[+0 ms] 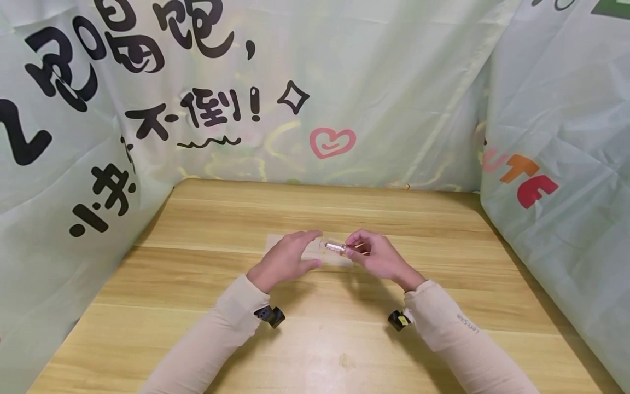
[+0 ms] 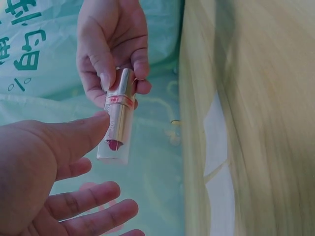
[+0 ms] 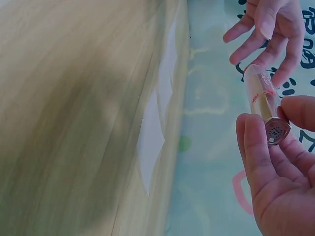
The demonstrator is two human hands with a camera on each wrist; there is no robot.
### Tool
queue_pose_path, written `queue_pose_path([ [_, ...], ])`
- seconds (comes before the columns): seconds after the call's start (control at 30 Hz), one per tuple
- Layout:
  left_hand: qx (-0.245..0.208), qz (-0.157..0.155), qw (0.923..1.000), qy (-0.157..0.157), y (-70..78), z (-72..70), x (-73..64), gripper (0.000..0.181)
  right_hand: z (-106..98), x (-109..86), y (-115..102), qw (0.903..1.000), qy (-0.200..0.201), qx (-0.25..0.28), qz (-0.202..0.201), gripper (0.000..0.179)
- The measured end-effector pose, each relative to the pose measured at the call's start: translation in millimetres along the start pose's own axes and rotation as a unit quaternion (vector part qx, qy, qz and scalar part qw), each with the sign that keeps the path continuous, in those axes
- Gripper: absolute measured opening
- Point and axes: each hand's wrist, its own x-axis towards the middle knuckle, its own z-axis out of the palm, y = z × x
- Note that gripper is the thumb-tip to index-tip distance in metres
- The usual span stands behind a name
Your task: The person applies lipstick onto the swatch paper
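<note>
Seemingly at a holding-up step, the right hand (image 1: 381, 258) pinches a lipstick (image 1: 336, 248); the left hand (image 1: 284, 258), wide just left, likely must close to grip.

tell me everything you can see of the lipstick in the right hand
The lipstick is a slim, shiny metallic-looking tube with red print, a dark pink tip and a clear, plastic-looking cover around that end. Its faceted base bears dark marks too small to read. The right hand grips it near the base above the wooden table, tip pointing toward the left hand, which appears not to touch it.
</note>
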Motion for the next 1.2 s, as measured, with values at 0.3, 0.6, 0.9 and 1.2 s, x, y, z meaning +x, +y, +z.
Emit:
queue_pose_path([
  [0.3, 0.004, 0.015, 0.9999, -0.004, 1.3, 5.4, -0.5, 0.058, 5.1, -2.1, -2.2, 0.9998, -0.017, -0.001, -0.014, 0.012],
  [0.6, 0.009, 0.038, 0.9992, -0.004, 5.6, 9.5, 0.6, 0.051, 10.4, -3.6, -5.3, 0.9993, -0.029, 0.001, -0.024, 0.01],
  [0.9, 0.023, 0.061, 0.9979, -0.001, 7.0, 11.0, 0.5, 0.034, 14.9, -4.1, -9.4, 0.9989, -0.035, -0.003, -0.032, 0.009],
  [1.2, 0.018, 0.064, 0.9977, -0.014, 6.1, 11.5, 0.1, 0.024, 16.6, -5.5, -12.7, 0.9985, -0.041, -0.006, -0.036, 0.011],
])
